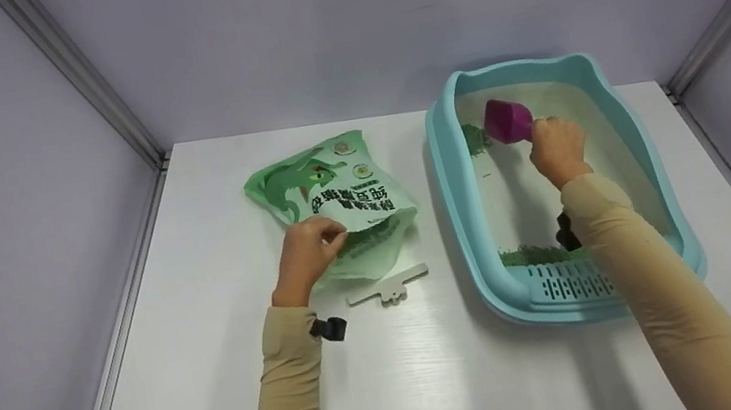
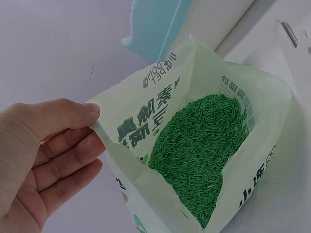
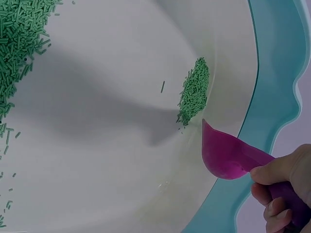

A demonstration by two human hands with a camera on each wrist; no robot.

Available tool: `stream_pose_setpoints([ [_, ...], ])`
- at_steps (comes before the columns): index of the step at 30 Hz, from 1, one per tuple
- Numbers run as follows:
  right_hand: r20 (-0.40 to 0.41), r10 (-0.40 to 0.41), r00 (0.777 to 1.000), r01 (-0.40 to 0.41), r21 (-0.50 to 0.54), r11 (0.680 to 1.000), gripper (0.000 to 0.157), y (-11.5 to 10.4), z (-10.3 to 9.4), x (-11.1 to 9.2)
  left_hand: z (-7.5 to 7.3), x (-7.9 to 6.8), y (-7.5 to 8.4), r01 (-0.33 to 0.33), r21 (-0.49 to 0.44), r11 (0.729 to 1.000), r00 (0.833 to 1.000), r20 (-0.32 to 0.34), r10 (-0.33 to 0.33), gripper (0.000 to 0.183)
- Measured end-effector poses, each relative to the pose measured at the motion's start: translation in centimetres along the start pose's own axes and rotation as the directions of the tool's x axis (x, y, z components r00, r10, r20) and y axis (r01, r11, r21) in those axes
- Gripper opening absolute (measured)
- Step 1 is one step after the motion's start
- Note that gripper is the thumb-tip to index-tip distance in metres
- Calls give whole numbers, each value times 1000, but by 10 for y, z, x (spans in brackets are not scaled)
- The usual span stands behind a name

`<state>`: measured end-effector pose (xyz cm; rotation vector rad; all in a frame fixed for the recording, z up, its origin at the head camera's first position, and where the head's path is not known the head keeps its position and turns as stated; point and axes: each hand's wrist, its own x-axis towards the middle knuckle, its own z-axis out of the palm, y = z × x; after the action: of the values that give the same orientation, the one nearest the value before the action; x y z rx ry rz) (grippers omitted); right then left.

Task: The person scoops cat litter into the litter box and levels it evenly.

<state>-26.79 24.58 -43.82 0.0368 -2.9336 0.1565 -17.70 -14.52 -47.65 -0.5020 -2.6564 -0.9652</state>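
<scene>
My left hand (image 1: 309,253) pinches the rim of an open green bag of cat litter (image 1: 363,190) between thumb and fingers. Inside the bag, the left wrist view shows green litter pellets (image 2: 201,150). In my right hand (image 1: 559,146) is the handle of a magenta scoop (image 1: 507,121), held over the far part of a blue litter box (image 1: 452,205). The right wrist view shows the scoop (image 3: 226,154) tilted, its tip close to a small pile of green pellets (image 3: 195,92). A larger heap of pellets (image 3: 17,43) lies at the box's near end.
A pale flat clip-like piece (image 1: 390,287) lies on the white table (image 1: 397,393) just in front of the bag. The box has a slotted grate (image 1: 571,282) at its near end. Grey wall panels (image 1: 306,29) enclose the table at the back and both sides.
</scene>
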Motion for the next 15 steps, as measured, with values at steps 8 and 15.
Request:
stream_pose_setpoints([
  [8, -40, -21, 999, 22, 17, 1000, 14, 3, 1, -4, -1, 0, 3, 15, 12, 1000, 1000, 20, -16, 7],
  [15, 67, 25, 997, -26, 20, 999, 21, 5, -5, -9, -1, 0, 2, 17, 6, 1000, 1000, 13, -17, 7],
])
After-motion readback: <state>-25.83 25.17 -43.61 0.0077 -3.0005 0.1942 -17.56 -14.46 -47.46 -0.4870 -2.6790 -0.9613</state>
